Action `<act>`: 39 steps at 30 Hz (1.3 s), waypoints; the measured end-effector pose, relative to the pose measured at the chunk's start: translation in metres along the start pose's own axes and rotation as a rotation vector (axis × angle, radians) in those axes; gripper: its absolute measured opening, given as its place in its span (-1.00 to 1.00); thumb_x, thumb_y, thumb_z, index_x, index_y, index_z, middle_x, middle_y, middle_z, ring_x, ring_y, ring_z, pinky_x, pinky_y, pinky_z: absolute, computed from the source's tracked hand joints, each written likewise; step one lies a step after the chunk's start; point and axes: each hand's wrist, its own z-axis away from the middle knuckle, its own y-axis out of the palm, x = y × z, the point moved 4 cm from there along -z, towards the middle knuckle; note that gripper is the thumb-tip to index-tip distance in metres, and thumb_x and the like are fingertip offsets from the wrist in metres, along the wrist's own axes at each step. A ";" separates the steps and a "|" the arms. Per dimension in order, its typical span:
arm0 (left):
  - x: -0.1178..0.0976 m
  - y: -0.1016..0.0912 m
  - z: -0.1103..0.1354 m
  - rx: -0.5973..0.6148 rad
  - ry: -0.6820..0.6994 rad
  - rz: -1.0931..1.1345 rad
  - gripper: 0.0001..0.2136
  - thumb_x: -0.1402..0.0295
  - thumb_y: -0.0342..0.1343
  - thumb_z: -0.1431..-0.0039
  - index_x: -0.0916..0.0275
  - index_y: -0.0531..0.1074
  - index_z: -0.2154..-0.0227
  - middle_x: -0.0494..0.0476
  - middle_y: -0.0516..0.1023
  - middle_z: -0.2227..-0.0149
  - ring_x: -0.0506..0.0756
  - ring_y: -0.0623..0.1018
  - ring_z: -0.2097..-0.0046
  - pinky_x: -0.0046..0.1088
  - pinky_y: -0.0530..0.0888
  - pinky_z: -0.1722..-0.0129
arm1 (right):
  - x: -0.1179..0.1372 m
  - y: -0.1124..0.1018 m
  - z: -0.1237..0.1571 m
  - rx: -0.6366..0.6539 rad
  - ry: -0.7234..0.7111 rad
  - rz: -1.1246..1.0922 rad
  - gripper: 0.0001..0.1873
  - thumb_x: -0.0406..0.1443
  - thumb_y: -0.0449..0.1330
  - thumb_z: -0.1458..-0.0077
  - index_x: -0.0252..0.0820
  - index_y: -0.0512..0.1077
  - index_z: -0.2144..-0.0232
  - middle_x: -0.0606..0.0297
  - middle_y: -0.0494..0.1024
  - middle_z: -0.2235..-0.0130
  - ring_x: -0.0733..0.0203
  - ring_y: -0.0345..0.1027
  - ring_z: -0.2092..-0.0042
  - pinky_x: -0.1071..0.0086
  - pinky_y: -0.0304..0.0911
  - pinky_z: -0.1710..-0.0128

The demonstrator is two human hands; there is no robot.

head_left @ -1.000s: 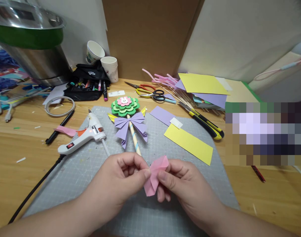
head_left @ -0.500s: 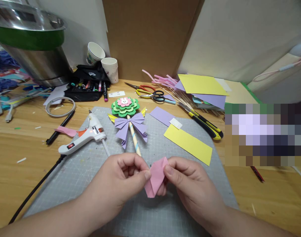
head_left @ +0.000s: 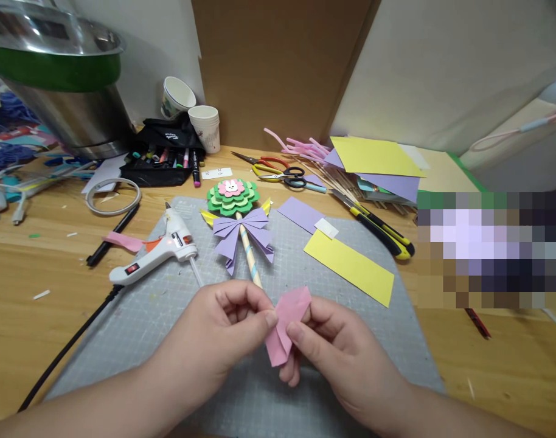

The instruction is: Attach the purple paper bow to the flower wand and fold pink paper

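Both my hands pinch a small folded pink paper piece above the grey cutting mat. My left hand grips its left side between thumb and fingers. My right hand holds the right side, thumb pressed on the middle of the fold. Just beyond the hands lies a paper flower on a striped stick, green and pink with a purple bow.
A white glue gun with a black cord lies on the mat's left. A yellow paper strip and purple strip lie right. Scissors, a utility knife, markers, paper cups and paper sheets sit farther back.
My right thumb has slid down and left along the pink paper, pressing nearer its middle. The left hand has barely moved.
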 end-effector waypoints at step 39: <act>0.015 -0.016 -0.001 -0.187 0.041 -0.141 -0.83 0.25 0.22 0.07 0.24 0.43 0.59 -0.08 0.34 0.63 -0.06 0.22 0.56 -0.55 0.17 0.55 | 0.003 0.001 0.000 -0.020 -0.011 0.180 -0.72 -0.20 0.21 -0.02 -0.18 0.24 0.60 0.44 0.29 0.61 0.39 0.12 0.55 0.46 0.07 0.52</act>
